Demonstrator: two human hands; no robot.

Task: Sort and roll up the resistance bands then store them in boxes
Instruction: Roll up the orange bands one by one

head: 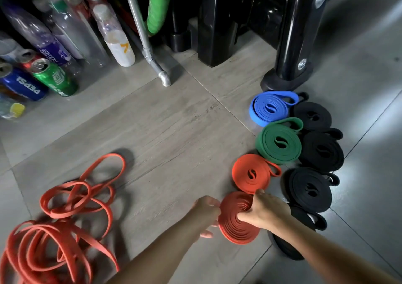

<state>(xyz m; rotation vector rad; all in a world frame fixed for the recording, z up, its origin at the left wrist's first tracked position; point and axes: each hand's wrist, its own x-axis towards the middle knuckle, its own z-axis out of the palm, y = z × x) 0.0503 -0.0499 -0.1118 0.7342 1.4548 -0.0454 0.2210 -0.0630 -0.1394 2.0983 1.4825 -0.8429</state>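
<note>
While a tangle of loose orange bands [65,222] lay on the floor [165,131] well to the left of both grips, the left grip [206,211] pinched the left rim of a telescoped orange coil [235,225]. The right grip [264,212] held the coil's right side, thumb pressed into its centre. Just beyond the right grip sat a flat orange roll [252,175], then a green roll [279,145] and a blue roll [269,108] farther off, with black rolls [309,189] lined up to its right.

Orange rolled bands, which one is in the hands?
The nearer orange roll, gripped by the left hand and right hand, its coils pushed into a cone. The farther orange roll lies flat beside the green roll.
</note>
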